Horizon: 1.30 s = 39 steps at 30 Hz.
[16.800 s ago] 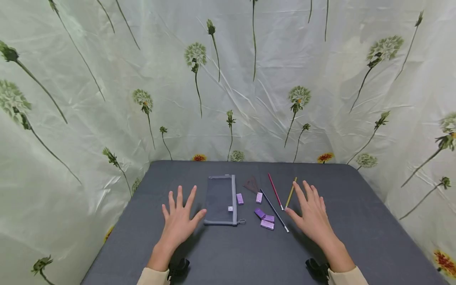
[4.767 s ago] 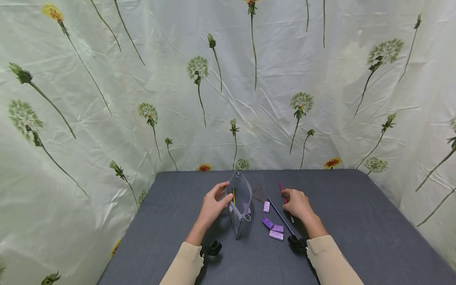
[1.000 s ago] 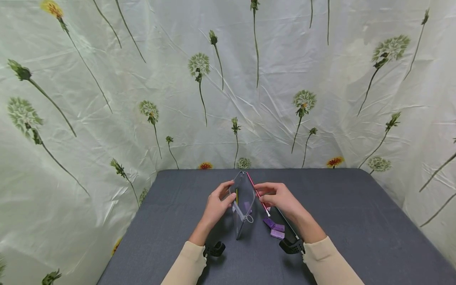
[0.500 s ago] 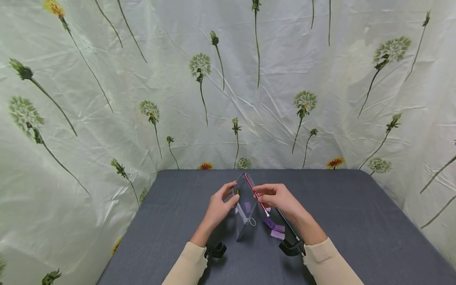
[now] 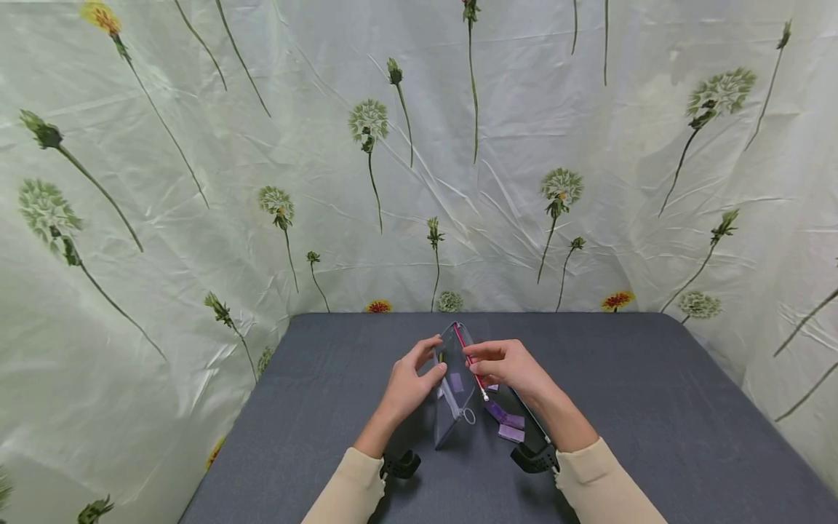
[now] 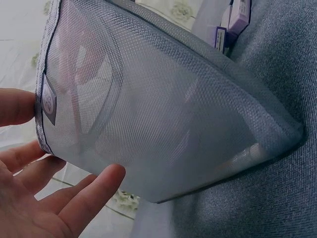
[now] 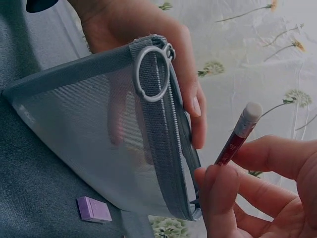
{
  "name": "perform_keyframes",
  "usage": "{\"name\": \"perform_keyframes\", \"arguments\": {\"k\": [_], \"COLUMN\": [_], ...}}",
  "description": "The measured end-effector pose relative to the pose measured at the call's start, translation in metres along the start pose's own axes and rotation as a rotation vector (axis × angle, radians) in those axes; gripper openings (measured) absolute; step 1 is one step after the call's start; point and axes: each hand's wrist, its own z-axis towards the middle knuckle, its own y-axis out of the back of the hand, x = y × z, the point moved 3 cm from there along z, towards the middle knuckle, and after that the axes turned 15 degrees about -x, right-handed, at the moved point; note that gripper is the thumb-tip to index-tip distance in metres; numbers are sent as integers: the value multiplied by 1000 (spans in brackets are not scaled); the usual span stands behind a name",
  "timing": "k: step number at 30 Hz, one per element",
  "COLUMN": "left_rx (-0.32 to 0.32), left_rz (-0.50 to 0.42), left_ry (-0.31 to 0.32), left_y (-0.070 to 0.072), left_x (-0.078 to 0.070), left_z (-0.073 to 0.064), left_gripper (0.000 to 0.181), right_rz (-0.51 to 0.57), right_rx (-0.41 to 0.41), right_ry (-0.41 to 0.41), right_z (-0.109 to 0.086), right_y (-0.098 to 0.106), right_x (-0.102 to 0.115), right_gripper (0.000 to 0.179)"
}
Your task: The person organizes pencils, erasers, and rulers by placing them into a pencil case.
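My left hand (image 5: pixel 407 382) grips the grey mesh zip pouch (image 5: pixel 446 426) by its rim, thumb on the near side, and keeps it standing on edge with its mouth open. Inside the pouch show the tip of a yellow pencil (image 5: pixel 441 357) and a purple block (image 5: pixel 456 382). Between thumb and fingers, my right hand (image 5: pixel 513 364) pinches a red pencil (image 7: pixel 233 145), its white eraser end pointing up toward the right wrist camera. The pencil's far end overlaps the pouch mouth in the head view. A ring pull (image 7: pixel 151 74) hangs at the zipper's end.
Several small purple blocks (image 5: pixel 511 433) lie on the dark grey table (image 5: pixel 628 407) right of the pouch. A dark pencil (image 5: pixel 532 416) lies partly under my right forearm. Behind the table hangs a flower-printed curtain (image 5: pixel 497 218).
The pouch, flat and closed at first, was raised and opened, and the yellow pencil went inside. My right hand picked up the red pencil and brought it left to the pouch mouth.
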Motion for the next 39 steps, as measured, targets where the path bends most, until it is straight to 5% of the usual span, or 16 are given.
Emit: {"name": "perform_keyframes", "arguments": {"k": [9,27,39], "left_rx": [2,-12,-33], "left_rz": [-3,-2,-5], "left_ry": [0,1,22], "left_y": [0,0,7], "left_x": [-2,-1,0], "left_z": [0,2,2], "left_gripper": [45,45,43], "right_rz": [-89,-98,-174], "right_rx": [-12,25,-84], "right_ry": [41,27,98], "right_z": [2,2,0], "right_y": [-6,-15,0], "right_x": [1,1,8], "right_gripper": [38,35,36]}}
